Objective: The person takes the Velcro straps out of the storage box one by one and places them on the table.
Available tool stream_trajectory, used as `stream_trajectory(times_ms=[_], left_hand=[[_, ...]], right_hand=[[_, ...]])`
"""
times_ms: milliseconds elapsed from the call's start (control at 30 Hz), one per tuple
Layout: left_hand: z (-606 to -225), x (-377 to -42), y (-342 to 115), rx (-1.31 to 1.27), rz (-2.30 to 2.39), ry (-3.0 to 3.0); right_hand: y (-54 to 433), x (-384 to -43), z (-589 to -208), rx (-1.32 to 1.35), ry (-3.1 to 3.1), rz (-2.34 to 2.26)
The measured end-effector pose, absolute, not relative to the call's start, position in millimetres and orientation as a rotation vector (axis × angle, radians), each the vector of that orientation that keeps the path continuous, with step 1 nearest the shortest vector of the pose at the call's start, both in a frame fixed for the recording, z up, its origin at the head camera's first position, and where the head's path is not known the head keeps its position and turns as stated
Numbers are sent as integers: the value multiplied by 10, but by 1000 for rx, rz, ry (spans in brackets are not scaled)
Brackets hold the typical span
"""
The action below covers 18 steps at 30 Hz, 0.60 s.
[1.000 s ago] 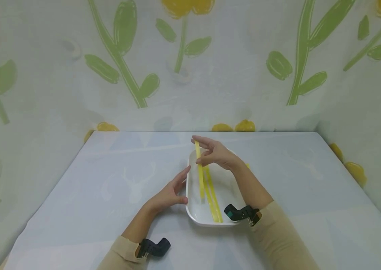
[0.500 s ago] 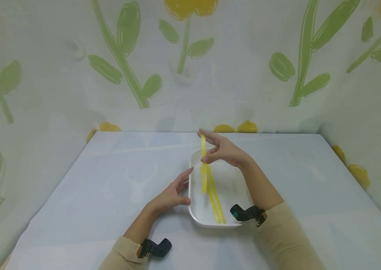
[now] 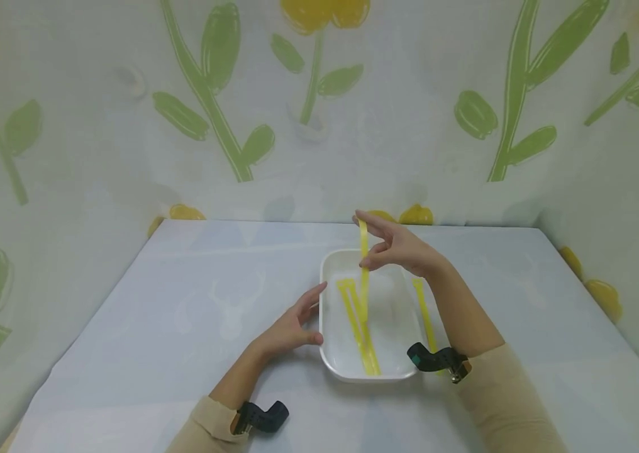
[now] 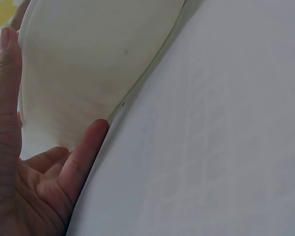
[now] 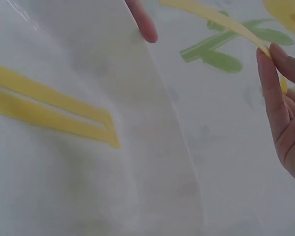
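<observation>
My right hand (image 3: 399, 246) pinches a thin yellow strip (image 3: 364, 292) between thumb and fingers, above a white rectangular tray (image 3: 395, 314). In the right wrist view the held strip (image 5: 221, 19) bends away from the fingertips. Two more yellow strips (image 5: 44, 120) lie in the tray as a narrow V, joined or touching at the far end. On the tray's left side rests my left hand (image 3: 291, 327), fingers spread. The left wrist view has its fingers (image 4: 86, 152) against the tray's outer wall (image 4: 93, 59).
Another yellow strip (image 3: 424, 311) lies just right of the tray, partly hidden by the right wrist's camera (image 3: 435, 360). The tray stands on a pale tabletop (image 3: 183, 302). Behind it hangs a white cloth (image 3: 387, 138) printed with flowers.
My right hand has moved to the right with the yellow strip, bringing it from the tray's left side toward its middle. The strip outside the tray now shows more. The left hand stays on the tray.
</observation>
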State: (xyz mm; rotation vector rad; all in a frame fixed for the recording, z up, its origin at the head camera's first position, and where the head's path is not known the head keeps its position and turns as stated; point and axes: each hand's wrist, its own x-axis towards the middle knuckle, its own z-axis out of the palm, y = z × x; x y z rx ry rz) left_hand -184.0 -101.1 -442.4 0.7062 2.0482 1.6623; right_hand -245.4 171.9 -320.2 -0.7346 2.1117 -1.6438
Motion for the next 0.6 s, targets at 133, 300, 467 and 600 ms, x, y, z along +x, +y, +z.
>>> stream_trajectory(times_ms=[133,300,467,600], left_hand=[[-4450,-1851,-1002,700,1673,2064],[-4464,-1868,-996,713,1681,2068],[-4469,-1867,-982,730,1678,2082],[-4455,-1864,-976,739,1673,2075]], right_hand=[[1795,-2419,-3149,-710,2117,-1636],[1887,-2372,-3076,-683,2148,-1622],[2001,-2330,-3043,-669,2175,-1604],[2103,-2290,-3047,-633,2178,-1631]])
